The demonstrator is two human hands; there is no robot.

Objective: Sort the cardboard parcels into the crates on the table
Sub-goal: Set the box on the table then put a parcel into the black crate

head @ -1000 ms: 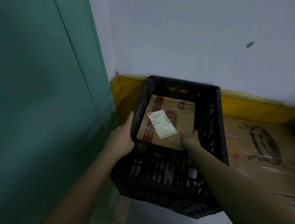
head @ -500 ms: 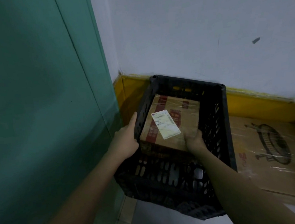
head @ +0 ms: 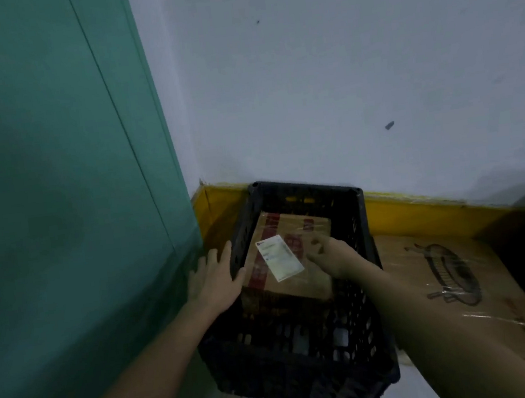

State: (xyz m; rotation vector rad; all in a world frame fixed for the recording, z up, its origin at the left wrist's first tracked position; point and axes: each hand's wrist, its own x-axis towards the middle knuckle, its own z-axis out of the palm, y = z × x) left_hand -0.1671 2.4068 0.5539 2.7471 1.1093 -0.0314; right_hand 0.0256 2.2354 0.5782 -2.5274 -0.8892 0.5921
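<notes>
- Here the cardboard parcel (head: pixel 289 261) lies inside the black crate (head: pixel 364 252), toward its far end, with the white label (head: pixel 279 257) face up.
- Its long axis runs away from the person, roughly in line with the crate's length.
- The left hand (head: pixel 213 278) is outside the crate, fingers straight and spread against the left wall, thumb at the rim; it holds nothing.
- The right hand (head: pixel 329 255) is inside, over the parcel's right edge, fingers loosely curled and, as far as I can tell, gripping nothing.
- The right hand is the nearer to the parcel, so pulling clear means lifting it straight up out of the crate.
- A larger flat box (head: pixel 453 278) lies just right of the crate on the surface.
</notes>
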